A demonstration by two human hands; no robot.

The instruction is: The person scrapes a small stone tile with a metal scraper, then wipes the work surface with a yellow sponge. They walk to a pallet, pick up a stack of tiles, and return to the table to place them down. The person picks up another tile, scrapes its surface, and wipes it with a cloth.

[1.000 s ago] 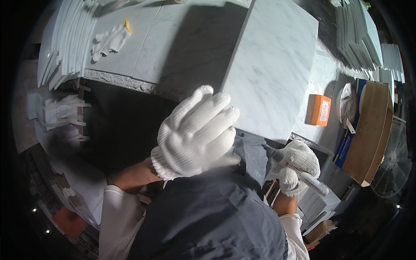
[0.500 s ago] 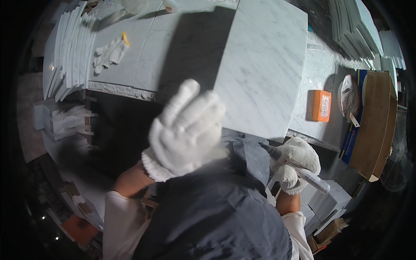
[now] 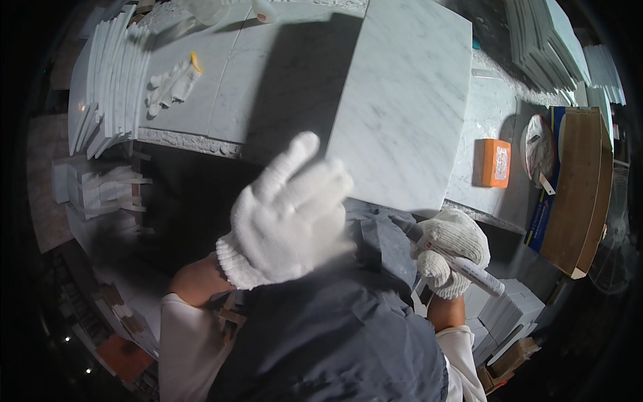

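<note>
My left hand (image 3: 288, 214), in a white knit glove, is raised palm-up in front of my dark apron. Its thumb points away from me and the fingers are stretched out, holding nothing. In front of it lies a large white marble slab (image 3: 402, 107) with grey veins, its near edge reaching toward my waist. By the slab's near right corner, my gloved right hand (image 3: 454, 251) is closed around a slim white marker (image 3: 479, 273). A grey end (image 3: 412, 231) of the marker sticks out on the left side of the fist.
A spare white glove (image 3: 173, 87) lies on the marble bench at far left. An orange box (image 3: 496, 163), a round dish (image 3: 538, 151) and a cardboard box (image 3: 579, 194) are at right. Thin slabs (image 3: 110, 80) stand upright at far left, others (image 3: 546, 43) at far right.
My left hand has tilted slightly, its fingers shifting a little right and nearer to me. The right hand has moved slightly left, still gripping the marker.
</note>
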